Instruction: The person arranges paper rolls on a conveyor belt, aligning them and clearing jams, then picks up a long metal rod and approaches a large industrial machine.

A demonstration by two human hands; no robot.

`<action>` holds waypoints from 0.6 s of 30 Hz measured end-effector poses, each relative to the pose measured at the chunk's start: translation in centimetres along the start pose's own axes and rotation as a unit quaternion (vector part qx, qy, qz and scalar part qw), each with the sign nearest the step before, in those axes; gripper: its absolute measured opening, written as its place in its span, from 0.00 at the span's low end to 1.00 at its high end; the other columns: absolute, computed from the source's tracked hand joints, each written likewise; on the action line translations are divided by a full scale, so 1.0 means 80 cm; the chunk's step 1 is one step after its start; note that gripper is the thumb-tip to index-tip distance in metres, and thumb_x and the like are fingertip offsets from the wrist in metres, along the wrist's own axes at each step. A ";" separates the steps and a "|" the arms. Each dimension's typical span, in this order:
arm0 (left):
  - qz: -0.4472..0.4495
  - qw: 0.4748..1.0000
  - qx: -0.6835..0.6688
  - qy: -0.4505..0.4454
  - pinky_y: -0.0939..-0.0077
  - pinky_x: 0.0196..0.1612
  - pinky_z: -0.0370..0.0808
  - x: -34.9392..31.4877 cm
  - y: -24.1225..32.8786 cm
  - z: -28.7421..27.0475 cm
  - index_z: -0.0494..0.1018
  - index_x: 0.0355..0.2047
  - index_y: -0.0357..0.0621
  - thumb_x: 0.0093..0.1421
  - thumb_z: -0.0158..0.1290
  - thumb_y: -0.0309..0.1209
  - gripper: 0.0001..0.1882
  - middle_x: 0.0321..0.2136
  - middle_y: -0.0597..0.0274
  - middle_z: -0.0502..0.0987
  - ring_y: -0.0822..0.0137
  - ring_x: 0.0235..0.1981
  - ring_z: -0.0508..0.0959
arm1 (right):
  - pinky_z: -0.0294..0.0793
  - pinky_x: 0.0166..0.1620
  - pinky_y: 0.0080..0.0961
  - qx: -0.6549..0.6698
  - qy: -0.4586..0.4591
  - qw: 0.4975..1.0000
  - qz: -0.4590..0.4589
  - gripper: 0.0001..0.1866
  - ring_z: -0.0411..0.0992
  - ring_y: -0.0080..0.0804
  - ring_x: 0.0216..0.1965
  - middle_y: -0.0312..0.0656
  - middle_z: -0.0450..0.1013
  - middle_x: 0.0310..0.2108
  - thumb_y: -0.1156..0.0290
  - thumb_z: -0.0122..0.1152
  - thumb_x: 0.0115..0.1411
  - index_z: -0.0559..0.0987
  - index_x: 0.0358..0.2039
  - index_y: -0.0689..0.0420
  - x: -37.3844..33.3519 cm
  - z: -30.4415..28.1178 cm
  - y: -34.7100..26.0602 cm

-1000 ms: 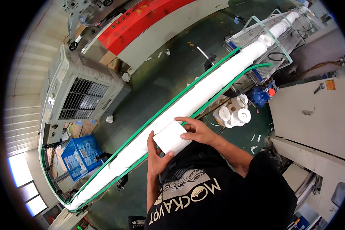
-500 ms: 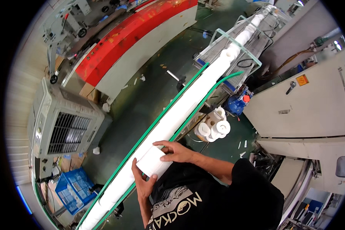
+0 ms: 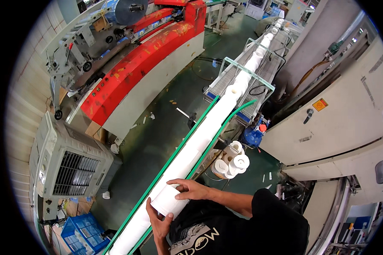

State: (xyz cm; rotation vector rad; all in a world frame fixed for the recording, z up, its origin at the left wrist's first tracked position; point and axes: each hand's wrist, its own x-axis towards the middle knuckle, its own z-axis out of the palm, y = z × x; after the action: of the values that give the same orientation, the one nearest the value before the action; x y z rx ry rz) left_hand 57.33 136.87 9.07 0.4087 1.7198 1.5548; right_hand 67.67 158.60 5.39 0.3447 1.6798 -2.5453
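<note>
A short white paper roll (image 3: 171, 201) is held between my two hands close to my body, at the near edge of the conveyor line. My left hand (image 3: 160, 222) grips its lower left end, with the thumb on the near side. At the other end, my right hand (image 3: 193, 189) has its fingers bent over the top of the roll. Just beyond, a row of white paper rolls (image 3: 198, 146) lies end to end between two green guide rails (image 3: 170, 170). The row runs from the lower left to the upper right.
A meshed conveyor section (image 3: 238, 80) carries more rolls farther off. A bin of white rolls (image 3: 230, 163) stands right of the rails, near a blue motor (image 3: 253, 136). At left are a red-topped machine (image 3: 144, 61), a grey air cooler (image 3: 72, 163) and a blue crate (image 3: 85, 233).
The view has tilted up, showing more of the far conveyor and red machine. My hands keep hold of the paper roll, with little visible change in grip.
</note>
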 end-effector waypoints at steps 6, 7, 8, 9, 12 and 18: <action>0.007 1.000 -0.013 -0.003 0.53 0.64 0.65 -0.001 0.003 0.000 0.40 0.72 0.41 0.49 0.66 0.38 0.59 0.65 0.39 0.58 0.46 0.64 0.65 | 0.69 0.53 0.27 0.022 0.000 1.000 -0.003 0.37 0.71 0.25 0.48 0.42 0.76 0.45 0.76 0.61 0.61 0.59 0.70 0.55 0.002 0.005 -0.002; 0.005 1.000 -0.014 -0.002 0.53 0.64 0.65 -0.004 0.005 0.000 0.40 0.72 0.41 0.49 0.66 0.37 0.58 0.65 0.39 0.58 0.46 0.64 0.65 | 0.69 0.53 0.27 0.037 -0.003 0.999 -0.005 0.37 0.71 0.25 0.48 0.41 0.76 0.45 0.76 0.61 0.61 0.59 0.70 0.55 0.002 0.008 -0.001; 0.005 1.000 -0.008 0.002 0.53 0.64 0.65 -0.004 0.006 0.002 0.40 0.72 0.41 0.49 0.67 0.40 0.59 0.65 0.39 0.58 0.46 0.64 0.65 | 0.69 0.53 0.27 0.029 -0.002 1.000 -0.006 0.37 0.71 0.25 0.48 0.41 0.76 0.45 0.76 0.60 0.61 0.59 0.70 0.55 0.002 0.008 0.000; 0.004 1.000 -0.002 0.006 0.54 0.64 0.64 -0.003 0.008 0.004 0.41 0.72 0.40 0.48 0.67 0.44 0.60 0.65 0.39 0.59 0.47 0.64 0.65 | 0.69 0.53 0.27 0.020 -0.002 1.000 -0.006 0.37 0.71 0.25 0.48 0.41 0.76 0.45 0.77 0.60 0.62 0.59 0.70 0.56 0.002 0.005 0.000; -0.003 1.000 0.010 0.014 0.54 0.64 0.64 -0.005 0.009 0.005 0.41 0.72 0.40 0.48 0.68 0.47 0.61 0.65 0.40 0.59 0.47 0.64 0.64 | 0.69 0.53 0.27 -0.001 -0.003 1.000 0.006 0.37 0.72 0.25 0.47 0.41 0.76 0.45 0.76 0.60 0.62 0.59 0.70 0.56 0.001 0.003 -0.003; -0.004 1.000 0.006 0.012 0.54 0.64 0.63 -0.005 0.006 0.005 0.41 0.72 0.40 0.48 0.68 0.48 0.62 0.65 0.39 0.58 0.47 0.65 0.64 | 0.69 0.52 0.25 0.003 0.004 1.000 -0.002 0.37 0.72 0.25 0.47 0.40 0.76 0.45 0.76 0.61 0.62 0.59 0.70 0.56 0.000 0.004 0.003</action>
State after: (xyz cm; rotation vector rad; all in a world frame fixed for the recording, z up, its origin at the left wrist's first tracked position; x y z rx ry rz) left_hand 57.76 137.01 9.66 0.3900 1.7480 1.5487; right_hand 67.63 158.25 5.31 0.3509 1.6770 -2.5567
